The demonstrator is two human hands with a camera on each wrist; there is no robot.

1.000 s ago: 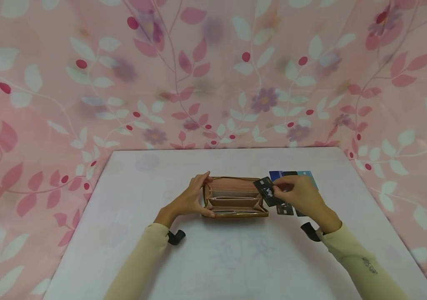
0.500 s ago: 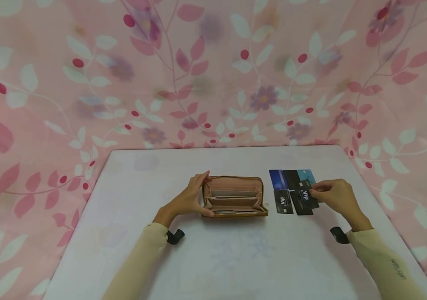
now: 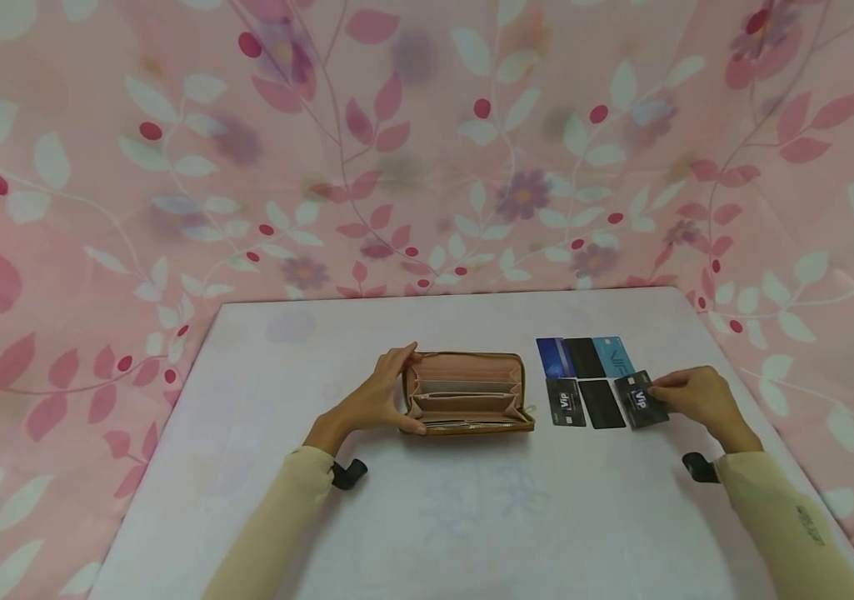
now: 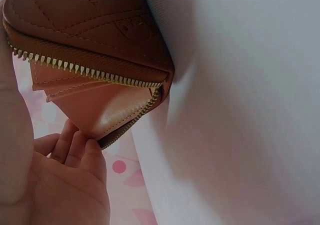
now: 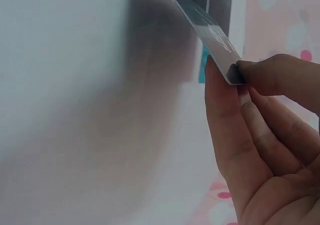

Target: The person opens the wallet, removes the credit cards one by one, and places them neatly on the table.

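Note:
A tan zip-around wallet (image 3: 469,367) stands unzipped on the table, its pockets spread toward me. My left hand (image 3: 374,396) holds it by its left end, thumb at the front edge and fingers at the back one. In the left wrist view the gold zipper (image 4: 85,70) and the fingers (image 4: 70,145) on the far flap show. My right hand (image 3: 700,400) pinches a black VIP card (image 3: 638,402) by its right edge between thumb and fingertips. The right wrist view has this card (image 5: 212,37) tilted above the tabletop.
Left of the held card lie a plain black card (image 3: 601,404) and another black VIP card (image 3: 566,402). Behind them a blue card (image 3: 551,358), a black card (image 3: 584,358) and a light blue card (image 3: 612,357) form a row. Pink floral cloth (image 3: 427,150) hangs behind the white table (image 3: 397,533).
My right hand has carried the VIP card rightward from beside the wallet, past the other cards, to the right end of the front row. My left hand stays on the wallet.

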